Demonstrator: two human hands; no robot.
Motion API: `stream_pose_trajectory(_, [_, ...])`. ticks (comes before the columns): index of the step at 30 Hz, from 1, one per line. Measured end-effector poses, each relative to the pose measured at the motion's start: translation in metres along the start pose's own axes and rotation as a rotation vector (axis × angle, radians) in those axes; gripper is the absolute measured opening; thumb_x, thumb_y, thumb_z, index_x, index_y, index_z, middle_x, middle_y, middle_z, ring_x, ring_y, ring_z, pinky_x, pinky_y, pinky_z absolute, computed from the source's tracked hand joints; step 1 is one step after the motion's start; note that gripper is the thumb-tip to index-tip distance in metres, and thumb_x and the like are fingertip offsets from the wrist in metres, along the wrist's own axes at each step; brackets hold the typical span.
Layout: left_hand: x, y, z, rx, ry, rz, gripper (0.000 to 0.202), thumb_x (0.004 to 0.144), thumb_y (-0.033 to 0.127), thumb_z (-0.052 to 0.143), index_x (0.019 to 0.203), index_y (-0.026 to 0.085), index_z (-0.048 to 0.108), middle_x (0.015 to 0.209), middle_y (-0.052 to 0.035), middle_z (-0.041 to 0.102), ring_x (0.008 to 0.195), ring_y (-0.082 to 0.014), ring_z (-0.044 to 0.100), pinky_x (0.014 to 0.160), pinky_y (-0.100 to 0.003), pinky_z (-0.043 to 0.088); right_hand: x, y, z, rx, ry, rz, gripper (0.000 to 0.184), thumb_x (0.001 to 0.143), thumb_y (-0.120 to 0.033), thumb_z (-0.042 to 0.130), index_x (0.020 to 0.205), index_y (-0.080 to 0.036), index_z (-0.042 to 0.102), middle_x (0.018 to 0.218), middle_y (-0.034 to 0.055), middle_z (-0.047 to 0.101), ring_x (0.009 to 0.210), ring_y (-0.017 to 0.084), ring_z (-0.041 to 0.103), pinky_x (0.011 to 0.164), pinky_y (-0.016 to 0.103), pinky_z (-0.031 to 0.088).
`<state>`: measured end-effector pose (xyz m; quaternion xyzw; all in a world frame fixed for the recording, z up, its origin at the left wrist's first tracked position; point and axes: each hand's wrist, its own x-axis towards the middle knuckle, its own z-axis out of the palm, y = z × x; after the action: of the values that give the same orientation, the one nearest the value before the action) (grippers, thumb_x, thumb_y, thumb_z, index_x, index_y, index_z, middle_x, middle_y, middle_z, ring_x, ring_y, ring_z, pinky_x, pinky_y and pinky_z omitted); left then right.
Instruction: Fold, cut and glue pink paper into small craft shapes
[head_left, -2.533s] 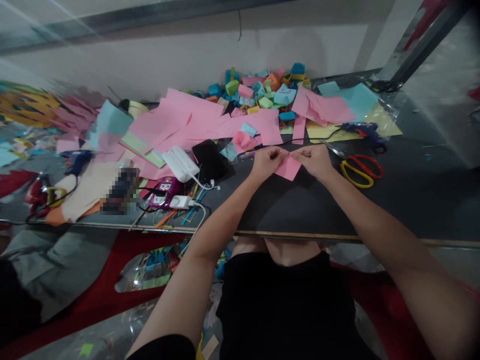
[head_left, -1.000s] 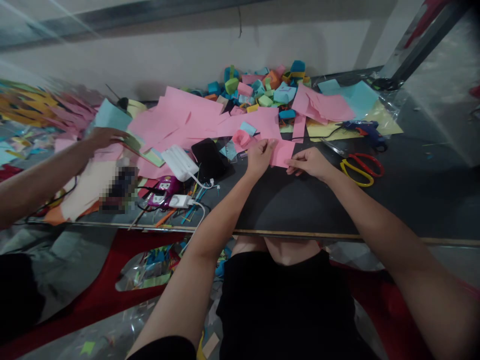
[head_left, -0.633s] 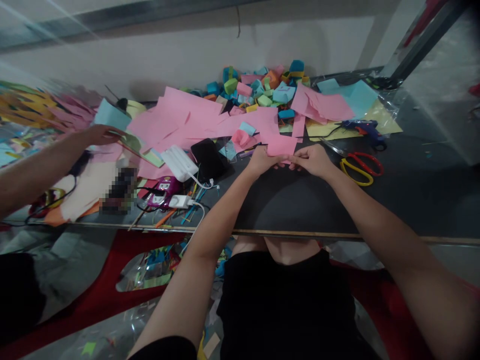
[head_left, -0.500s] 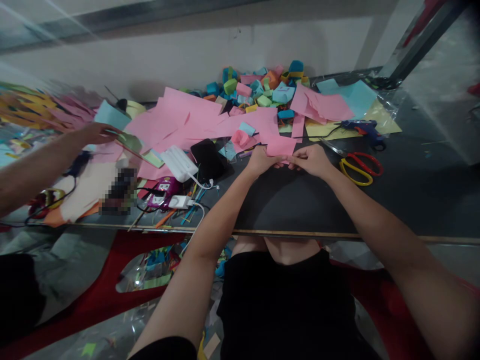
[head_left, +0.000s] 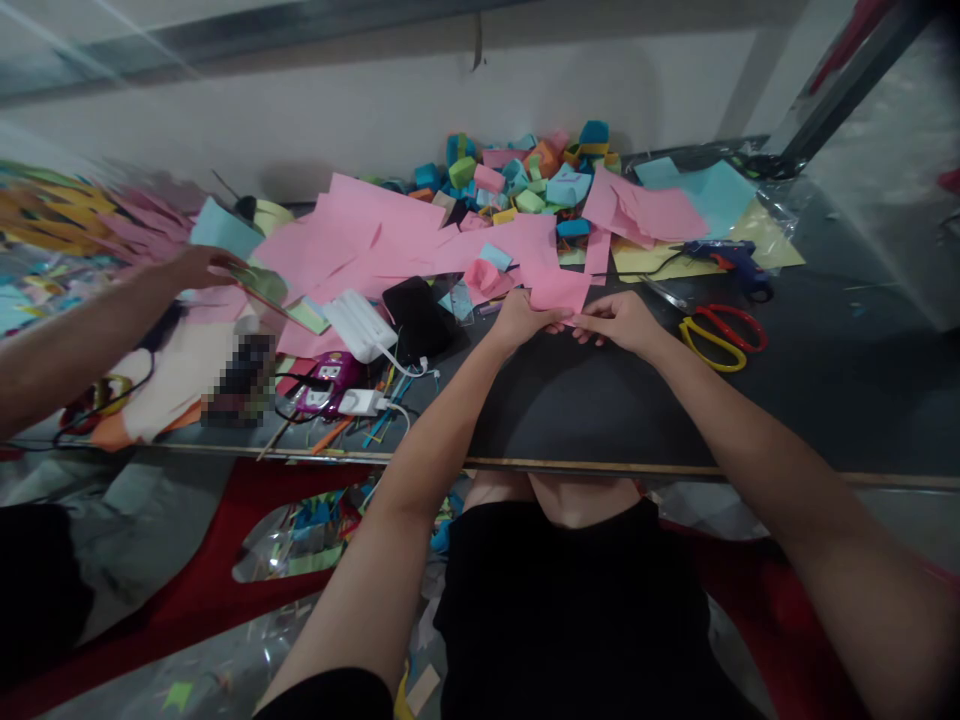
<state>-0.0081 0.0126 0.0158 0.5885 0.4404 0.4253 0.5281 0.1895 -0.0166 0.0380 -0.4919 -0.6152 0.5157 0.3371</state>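
Note:
Between my two hands is a small piece of pink paper (head_left: pixel 561 290), pinched along its near edge just above the dark table. My left hand (head_left: pixel 525 320) closes on its left side, thumb pointing right. From the other side my right hand (head_left: pixel 615 318) grips the same edge, thumb and fingers together near the left thumb. Red-and-yellow-handled scissors (head_left: pixel 720 335) lie beside my right hand. Larger pink sheets (head_left: pixel 360 240) spread behind and to the left, and a curled pink paper piece (head_left: pixel 480 280) rests near my left hand.
A heap of folded colored paper pieces (head_left: pixel 525 175) sits against the wall. A blue glue gun (head_left: pixel 727 258) lies at the right. Left of me are a white power bank (head_left: pixel 360 325), a black pouch (head_left: pixel 416 315) and a purple power strip (head_left: pixel 330 385). A co-worker's arm (head_left: pixel 112 310) reaches in.
My hands stay almost in place, still pinching the pink paper, which tilts slightly. The co-worker's hand at the left barely shifts.

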Motion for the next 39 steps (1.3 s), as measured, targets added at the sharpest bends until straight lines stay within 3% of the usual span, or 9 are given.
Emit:
stream_pose_trajectory(5, [0.001,-0.001,-0.001,-0.153,-0.064,-0.053,0.039,0.066,0.040,0.093,0.082,0.012,0.071,0.067,-0.0086,0.068,0.061,-0.0148,0.065,0.060,-0.031,0.060,0.002,0.005,-0.002,0.062,0.105,-0.156,0.050,0.075,-0.067,0.075,0.096,-0.021,0.074,0.093,0.0086,0.079,0.072,0.019,0.072,0.057,0.029,0.054])
stream_pose_trajectory(9, [-0.004,0.001,-0.004,-0.202,-0.233,-0.134,0.032,0.070,0.035,0.091,0.079,0.013,0.070,0.066,-0.0071,0.067,0.057,-0.0118,0.064,0.055,-0.025,0.057,-0.004,-0.002,-0.003,-0.104,0.223,-0.426,0.052,0.081,-0.050,0.076,0.128,-0.030,0.067,0.129,0.0066,0.072,0.114,0.026,0.069,0.088,0.039,0.058])
stream_pose_trajectory(16, [-0.012,0.010,-0.010,-0.270,-0.695,-0.333,0.058,0.047,0.048,0.100,0.078,0.011,0.067,0.059,0.0008,0.065,0.046,-0.0037,0.055,0.044,-0.014,0.043,-0.007,-0.009,-0.007,-0.268,0.014,-0.787,0.023,0.088,-0.052,0.070,0.090,-0.032,0.080,0.124,0.0028,0.076,0.129,0.026,0.063,0.112,0.048,0.045])
stream_pose_trajectory(19, [-0.014,0.015,-0.012,-0.285,-0.689,-0.353,0.068,0.049,0.044,0.100,0.097,0.010,0.067,0.063,0.0031,0.067,0.047,-0.0036,0.057,0.044,-0.012,0.044,-0.004,-0.004,-0.011,-0.269,0.027,-0.857,0.023,0.092,-0.052,0.068,0.089,-0.033,0.082,0.101,0.0020,0.082,0.118,0.025,0.071,0.106,0.047,0.049])
stream_pose_trajectory(24, [-0.008,0.012,-0.017,-0.305,-0.493,-0.312,0.053,0.069,0.026,0.091,0.116,0.013,0.069,0.063,0.0048,0.060,0.043,-0.0008,0.048,0.041,-0.014,0.037,-0.006,-0.002,-0.020,-0.420,0.116,-0.833,0.017,0.094,-0.032,0.066,0.096,-0.039,0.082,0.110,-0.0023,0.081,0.112,0.021,0.074,0.103,0.046,0.048])
stream_pose_trajectory(28, [0.008,-0.006,-0.021,-0.142,-0.322,-0.114,0.035,0.092,0.029,0.069,0.125,0.016,0.068,0.071,-0.0010,0.064,0.048,-0.0040,0.050,0.047,-0.020,0.043,-0.001,0.005,-0.022,-0.572,0.256,-0.804,0.035,0.092,-0.015,0.061,0.101,-0.043,0.080,0.106,-0.0060,0.081,0.110,0.019,0.074,0.106,0.046,0.045])
stream_pose_trajectory(32, [0.012,-0.016,-0.021,0.359,0.185,0.365,0.044,0.102,0.044,0.053,0.137,0.017,0.058,0.112,-0.0132,0.075,0.094,-0.0188,0.071,0.080,-0.033,0.058,0.009,0.019,-0.023,-0.731,0.439,-0.701,0.039,0.090,-0.010,0.057,0.100,-0.039,0.080,0.102,-0.0062,0.082,0.108,0.019,0.075,0.104,0.045,0.045])
stream_pose_trajectory(35, [0.001,-0.011,-0.013,0.791,0.189,0.781,0.047,0.099,0.051,0.056,0.135,0.022,0.061,0.140,-0.0149,0.065,0.130,-0.0271,0.062,0.108,-0.046,0.049,0.012,0.023,-0.022,-0.820,0.486,-0.624,0.036,0.089,-0.008,0.056,0.097,-0.034,0.081,0.106,-0.0028,0.082,0.108,0.022,0.075,0.103,0.047,0.045])
stream_pose_trajectory(39, [-0.012,-0.010,0.005,0.992,0.086,0.965,0.029,0.102,0.038,0.057,0.123,0.025,0.070,0.121,-0.0099,0.076,0.117,-0.0218,0.069,0.102,-0.041,0.052,0.007,0.018,-0.014,-0.877,0.445,-0.633,0.032,0.091,-0.010,0.056,0.101,-0.030,0.080,0.112,0.0008,0.080,0.111,0.023,0.074,0.104,0.048,0.047])
